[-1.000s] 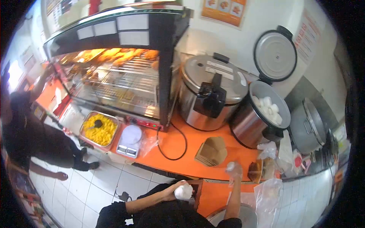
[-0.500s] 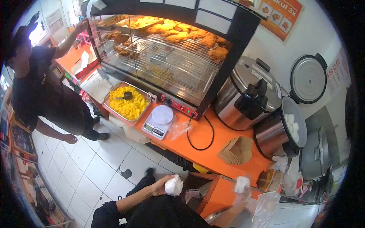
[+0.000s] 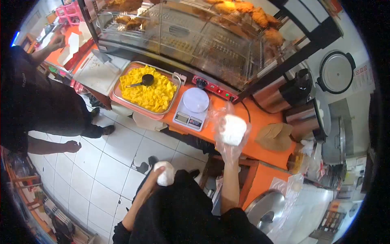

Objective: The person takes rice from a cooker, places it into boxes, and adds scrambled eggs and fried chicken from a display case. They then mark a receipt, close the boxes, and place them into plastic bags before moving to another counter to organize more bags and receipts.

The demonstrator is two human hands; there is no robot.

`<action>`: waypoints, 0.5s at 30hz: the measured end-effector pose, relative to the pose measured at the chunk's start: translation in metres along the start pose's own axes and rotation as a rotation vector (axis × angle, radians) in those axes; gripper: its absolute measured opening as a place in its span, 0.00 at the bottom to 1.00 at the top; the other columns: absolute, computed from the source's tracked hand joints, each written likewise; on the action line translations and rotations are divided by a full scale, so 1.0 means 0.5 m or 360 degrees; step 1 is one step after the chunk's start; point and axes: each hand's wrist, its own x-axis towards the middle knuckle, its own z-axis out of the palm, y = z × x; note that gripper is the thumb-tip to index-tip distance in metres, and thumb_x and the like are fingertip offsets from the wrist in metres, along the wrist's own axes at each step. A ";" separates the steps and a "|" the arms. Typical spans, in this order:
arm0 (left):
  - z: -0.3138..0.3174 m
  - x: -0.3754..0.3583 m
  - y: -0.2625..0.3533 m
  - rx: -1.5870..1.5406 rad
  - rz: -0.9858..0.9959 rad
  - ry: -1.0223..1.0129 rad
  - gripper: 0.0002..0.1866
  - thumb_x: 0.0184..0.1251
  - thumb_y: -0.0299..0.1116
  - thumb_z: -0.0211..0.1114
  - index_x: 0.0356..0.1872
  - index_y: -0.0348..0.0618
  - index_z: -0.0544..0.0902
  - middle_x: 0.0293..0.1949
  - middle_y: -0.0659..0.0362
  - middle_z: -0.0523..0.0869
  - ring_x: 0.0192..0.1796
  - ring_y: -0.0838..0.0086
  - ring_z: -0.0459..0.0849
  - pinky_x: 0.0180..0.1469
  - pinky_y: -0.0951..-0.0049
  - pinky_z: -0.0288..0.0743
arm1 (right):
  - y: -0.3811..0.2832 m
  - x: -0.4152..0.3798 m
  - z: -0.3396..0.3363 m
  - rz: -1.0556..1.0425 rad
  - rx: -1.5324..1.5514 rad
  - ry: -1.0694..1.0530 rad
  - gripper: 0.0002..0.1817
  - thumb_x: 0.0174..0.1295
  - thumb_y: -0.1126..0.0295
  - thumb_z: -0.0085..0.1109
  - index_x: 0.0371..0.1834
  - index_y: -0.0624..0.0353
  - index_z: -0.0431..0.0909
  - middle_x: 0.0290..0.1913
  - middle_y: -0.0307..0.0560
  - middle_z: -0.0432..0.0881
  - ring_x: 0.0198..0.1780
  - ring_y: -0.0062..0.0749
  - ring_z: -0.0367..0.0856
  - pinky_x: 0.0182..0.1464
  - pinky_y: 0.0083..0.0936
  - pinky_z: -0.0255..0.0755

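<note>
My left hand [image 3: 153, 175] is wrapped round a white wrapped packet [image 3: 166, 175], low over the tiled floor close to my body. My right hand [image 3: 226, 142], covered by a clear plastic bag or glove, grips a second white wrapped packet [image 3: 233, 130] above the front of the orange counter. Just left of that packet stands a white digital kitchen scale [image 3: 191, 109], its round plate bare. A metal tray of yellow pieces [image 3: 152, 93] sits left of the scale, with a black scoop [image 3: 147, 80] lying on top. The fingers of my right hand are partly hidden by the packet.
A glass display warmer [image 3: 195, 44] with fried chicken [image 3: 260, 18] stands behind the scale. Brown paper wrappers [image 3: 274, 137] lie on the counter, before two steel cookers [image 3: 302, 118]. A metal lid [image 3: 266, 207] is at lower right. Another person [image 3: 44, 93] stands at left.
My right hand has brought its packet up and left, from the lower right counter to beside the scale. My left hand still holds its packet. The view has shifted, and the other person's raised arm has lowered.
</note>
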 end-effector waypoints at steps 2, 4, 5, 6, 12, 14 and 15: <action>-0.081 0.014 0.013 -0.0080 0.0021 -0.0147 0.34 0.61 0.53 0.57 0.54 0.30 0.69 0.47 0.47 0.79 0.48 0.62 0.80 0.51 0.66 0.75 | 0.045 0.043 0.030 -0.0028 -0.0131 -0.0180 0.45 0.56 0.39 0.52 0.69 0.56 0.51 0.47 0.50 0.71 0.41 0.34 0.71 0.35 0.25 0.73; -0.113 0.007 0.052 -0.0294 0.0136 -0.0276 0.33 0.62 0.52 0.56 0.54 0.28 0.69 0.47 0.45 0.79 0.49 0.61 0.80 0.51 0.67 0.76 | 0.079 0.087 0.051 0.0109 0.0143 -0.0185 0.45 0.56 0.40 0.53 0.69 0.56 0.50 0.47 0.50 0.71 0.42 0.35 0.71 0.36 0.27 0.73; -0.124 0.005 0.062 -0.0476 0.0050 -0.0144 0.35 0.63 0.52 0.52 0.58 0.27 0.63 0.49 0.41 0.76 0.49 0.55 0.79 0.51 0.60 0.77 | 0.098 0.097 0.058 0.0171 0.0289 -0.0182 0.46 0.55 0.40 0.54 0.69 0.56 0.49 0.47 0.50 0.71 0.42 0.35 0.71 0.36 0.27 0.73; -0.134 0.002 0.071 -0.0488 0.0066 -0.0071 0.35 0.63 0.52 0.52 0.58 0.27 0.62 0.49 0.41 0.76 0.50 0.54 0.79 0.52 0.59 0.77 | 0.116 0.100 0.062 0.0198 0.0323 -0.0114 0.46 0.55 0.41 0.55 0.69 0.56 0.49 0.47 0.50 0.71 0.42 0.36 0.71 0.37 0.28 0.73; -0.176 0.043 0.130 -0.0477 0.0112 -0.0063 0.33 0.59 0.46 0.61 0.56 0.28 0.64 0.47 0.43 0.76 0.50 0.56 0.78 0.51 0.53 0.77 | 0.167 0.139 0.062 0.0174 -0.0237 -0.0022 0.45 0.56 0.40 0.54 0.69 0.55 0.49 0.44 0.53 0.70 0.40 0.36 0.71 0.34 0.27 0.75; -0.212 0.093 0.138 -0.0378 0.0111 -0.0124 0.33 0.58 0.45 0.62 0.55 0.28 0.64 0.47 0.44 0.76 0.48 0.56 0.79 0.50 0.54 0.78 | 0.170 0.162 0.055 0.0148 -0.0287 -0.0034 0.46 0.54 0.44 0.59 0.69 0.55 0.49 0.47 0.56 0.67 0.41 0.38 0.71 0.35 0.29 0.76; -0.216 0.113 0.157 -0.0329 0.0124 -0.0155 0.33 0.58 0.44 0.63 0.55 0.28 0.64 0.46 0.44 0.76 0.48 0.57 0.79 0.49 0.55 0.78 | 0.169 0.181 0.040 0.0127 -0.0301 -0.0053 0.46 0.53 0.46 0.61 0.69 0.55 0.49 0.48 0.57 0.66 0.41 0.39 0.71 0.35 0.29 0.76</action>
